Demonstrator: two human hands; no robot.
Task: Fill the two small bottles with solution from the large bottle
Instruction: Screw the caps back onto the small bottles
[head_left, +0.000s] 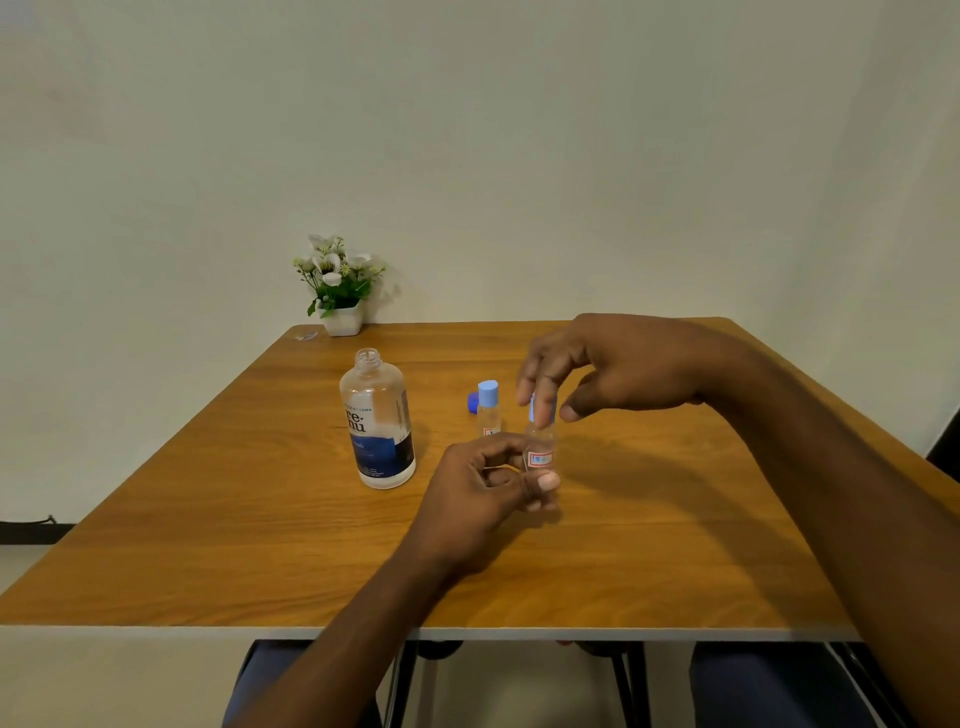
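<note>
- Centre of the frame: the left hand (485, 480) pinches a small bottle (540, 449) by its lower body.
- The right hand (602, 371) comes from above, fingertips (543, 410) pinching its light-blue cap (534, 408).
- Just behind stands the second small bottle (488, 413), capped, a dark blue cap (472, 402) beside it.
- Left of centre, the large bottle (378, 421) stands open on the table (208, 519).
- Flower pot (340, 291) at the far edge.

Wood-grain brown table (208, 519), clear large bottle (377, 421) with blue-white label, light-blue small bottle cap (488, 393), white flowers (335, 270)

Head-worn view, angled forward and down, table (208, 519) close
</note>
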